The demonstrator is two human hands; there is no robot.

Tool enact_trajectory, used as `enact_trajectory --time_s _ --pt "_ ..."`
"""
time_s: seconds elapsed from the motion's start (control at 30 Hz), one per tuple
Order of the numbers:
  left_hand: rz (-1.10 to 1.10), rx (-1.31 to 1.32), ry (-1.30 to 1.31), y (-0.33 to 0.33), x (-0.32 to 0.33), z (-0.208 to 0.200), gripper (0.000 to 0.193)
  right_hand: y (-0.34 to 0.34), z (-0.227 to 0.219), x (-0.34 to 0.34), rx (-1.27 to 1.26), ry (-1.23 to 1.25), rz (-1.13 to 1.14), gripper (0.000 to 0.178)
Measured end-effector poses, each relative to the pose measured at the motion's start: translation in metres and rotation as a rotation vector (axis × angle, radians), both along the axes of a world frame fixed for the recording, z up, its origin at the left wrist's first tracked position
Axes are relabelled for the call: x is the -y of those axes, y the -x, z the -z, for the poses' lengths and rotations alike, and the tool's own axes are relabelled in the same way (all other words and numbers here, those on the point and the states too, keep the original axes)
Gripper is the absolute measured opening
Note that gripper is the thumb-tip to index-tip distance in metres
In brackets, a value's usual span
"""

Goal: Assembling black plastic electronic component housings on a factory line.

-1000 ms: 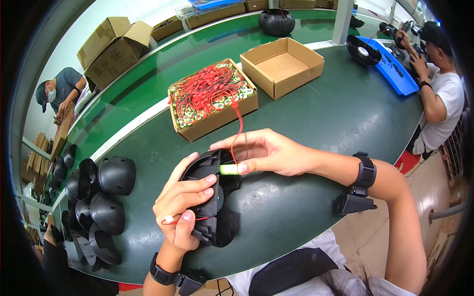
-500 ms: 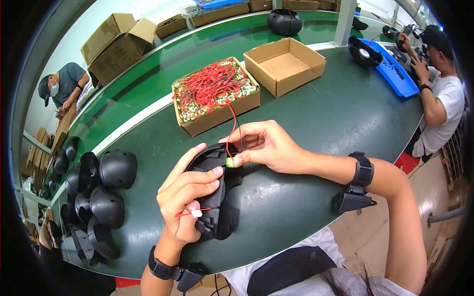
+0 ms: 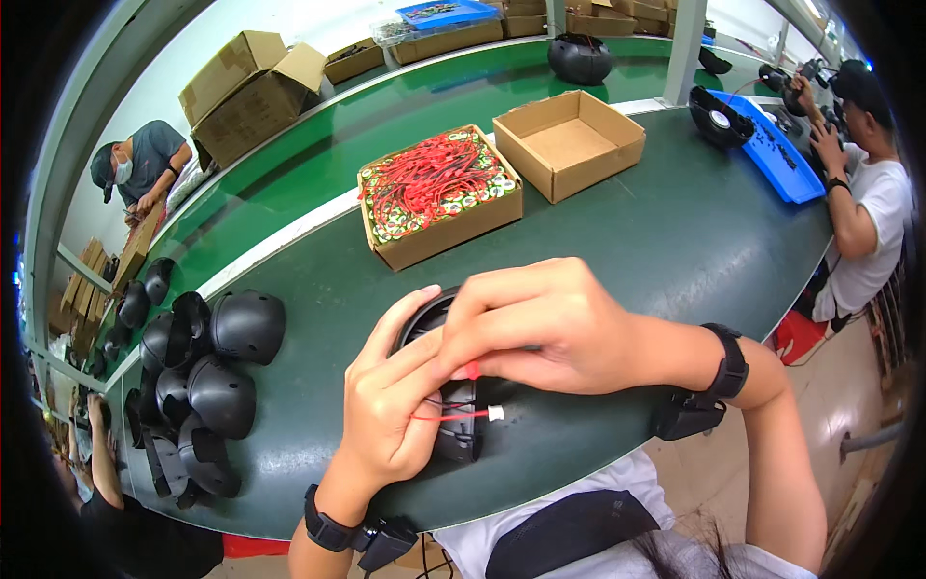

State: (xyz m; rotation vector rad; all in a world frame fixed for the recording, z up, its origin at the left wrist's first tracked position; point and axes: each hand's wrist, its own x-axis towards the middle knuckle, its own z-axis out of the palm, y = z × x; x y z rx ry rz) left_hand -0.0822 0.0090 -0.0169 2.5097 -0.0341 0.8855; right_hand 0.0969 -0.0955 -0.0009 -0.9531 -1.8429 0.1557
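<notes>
My left hand (image 3: pixel 397 415) is wrapped round a black plastic shell (image 3: pixel 461 439), holding it tilted above the green table. Over the shell, the bent fingers of my right hand (image 3: pixel 545 328) close together against my left fingertips. A small red piece (image 3: pixel 470 371) peeks out at that pinch; the rest of it is hidden. From beneath my left hand runs a thin red wire (image 3: pixel 449 418), ending in a white plug (image 3: pixel 496 413) beside the shell. The shell's inside is largely covered by my hands, and the green battery cannot be seen there.
Beyond my hands stands a cardboard box (image 3: pixel 453 236) of green batteries with red and black wires, beside an open carton (image 3: pixel 569 159). Black shells (image 3: pixel 231 376) are piled at left. A blue tray (image 3: pixel 786 164) lies at far right by a co-worker (image 3: pixel 868 183); another person (image 3: pixel 145 169) works far left.
My right hand has moved down and across the shell, meeting my left fingers. The green battery and its upright wires have gone from sight. The white plug now points right.
</notes>
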Motion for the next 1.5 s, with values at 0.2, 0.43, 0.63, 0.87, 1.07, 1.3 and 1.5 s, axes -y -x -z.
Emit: enact_trajectory --time_s 0.2,0.43,0.63,0.87,1.07,1.3,1.5 --pt "0.013 -0.007 0.104 0.004 0.006 -0.001 0.035 -0.018 -0.01 -0.004 -0.173 0.294 0.003 0.051" --pt "0.044 0.047 0.174 0.003 -0.002 0.007 0.039 -0.02 0.044 -0.016 -0.727 0.669 -0.321 0.042" --pt "0.005 0.074 0.22 0.005 0.0 0.008 0.042 -0.014 0.05 -0.014 -0.711 0.575 -0.324 0.044" --pt "0.01 0.068 0.25 0.002 0.002 0.01 0.044 -0.013 0.045 -0.008 -0.44 0.433 -0.102 0.039" --pt "-0.005 0.012 0.233 0.004 0.006 0.008 0.046 -0.005 0.054 -0.011 -0.616 0.456 -0.231 0.039" --pt "-0.009 -0.047 0.238 0.008 0.005 -0.001 0.044 0.006 0.053 -0.016 -0.689 0.422 -0.211 0.034" --pt "0.063 0.167 0.352 0.001 -0.001 0.013 0.043 -0.002 0.042 -0.016 -0.595 0.559 -0.134 0.039"
